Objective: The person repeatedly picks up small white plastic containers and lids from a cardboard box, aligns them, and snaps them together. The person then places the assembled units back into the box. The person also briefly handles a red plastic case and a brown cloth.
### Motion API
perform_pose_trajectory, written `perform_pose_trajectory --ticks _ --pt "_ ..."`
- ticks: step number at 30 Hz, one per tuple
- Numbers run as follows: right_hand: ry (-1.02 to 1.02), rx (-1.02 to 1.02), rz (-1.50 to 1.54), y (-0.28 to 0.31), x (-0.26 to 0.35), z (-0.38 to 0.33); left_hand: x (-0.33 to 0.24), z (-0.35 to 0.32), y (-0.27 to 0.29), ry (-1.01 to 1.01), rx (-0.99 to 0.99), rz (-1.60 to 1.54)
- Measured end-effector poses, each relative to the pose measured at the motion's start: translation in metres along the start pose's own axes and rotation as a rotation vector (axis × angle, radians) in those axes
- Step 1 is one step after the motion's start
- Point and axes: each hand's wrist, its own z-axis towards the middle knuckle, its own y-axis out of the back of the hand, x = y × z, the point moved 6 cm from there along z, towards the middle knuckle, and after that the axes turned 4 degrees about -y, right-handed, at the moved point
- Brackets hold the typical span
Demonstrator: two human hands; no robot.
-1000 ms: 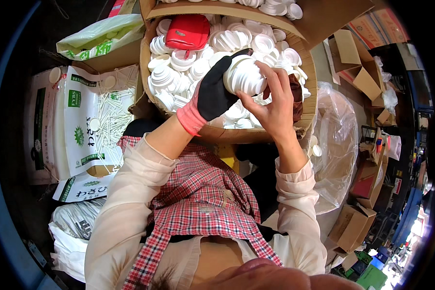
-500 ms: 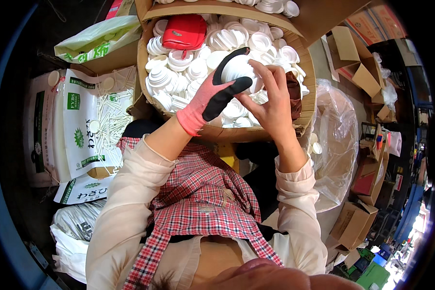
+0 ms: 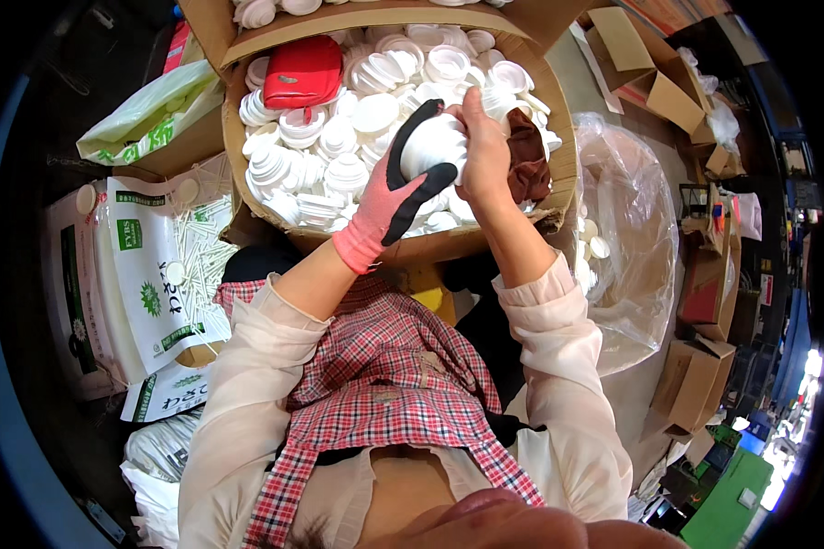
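A stack of white round plastic lids (image 3: 428, 151) is held over a cardboard box (image 3: 564, 169) heaped with similar loose lids (image 3: 284, 169). My left hand (image 3: 392, 194), in a pink glove with black-coated fingers, is closed around the stack from the left, thumb below and fingers above. At the stack's right end, my bare right hand (image 3: 488, 151) is closed against it; part of its fingers is hidden. Behind the left hand, a red zip pouch (image 3: 302, 71) lies on the lids. Close to the right hand is crumpled brown material (image 3: 527, 157).
On the left, thin white sticks (image 3: 200, 256) lie on a printed white sheet (image 3: 139, 274), with a green-and-white plastic bag (image 3: 151, 114) beyond. A clear plastic bag (image 3: 627, 238) with a few lids stands right of the box. Open cartons (image 3: 693, 384) line the far right.
My right hand has turned and closed in on the end of the stack; its fingers were more spread before. Both hands stay over the box, while the whole view has shifted slightly.
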Motion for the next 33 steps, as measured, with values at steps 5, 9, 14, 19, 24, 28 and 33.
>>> perform_pose_trajectory --ticks 5,9,14,19,24,28,33 --pt "0.047 0.091 0.032 -0.003 -0.002 -0.006 0.015 -0.004 0.007 0.099 -0.046 -0.002" --pt "0.228 0.247 -0.404 0.026 0.021 -0.023 0.012 0.016 0.022 -0.024 0.047 -0.029" --pt "0.429 -0.799 -1.094 0.309 0.010 -0.040 0.005 0.038 0.090 -0.069 -0.169 -0.265" --pt "-0.546 -0.567 -1.069 0.460 -0.165 -0.087 0.018 0.033 0.108 0.080 -0.402 -0.308" --pt "0.373 -0.496 -1.292 0.298 -0.035 -0.018 0.009 0.031 0.116 -0.020 -0.341 -0.212" --pt "0.748 0.108 -1.245 0.101 0.006 0.018 -0.005 0.036 0.098 0.040 -0.382 -0.132" --pt "1.133 0.392 -1.521 -0.039 -0.048 0.054 -0.019 0.035 0.112 -0.007 -0.378 0.069"
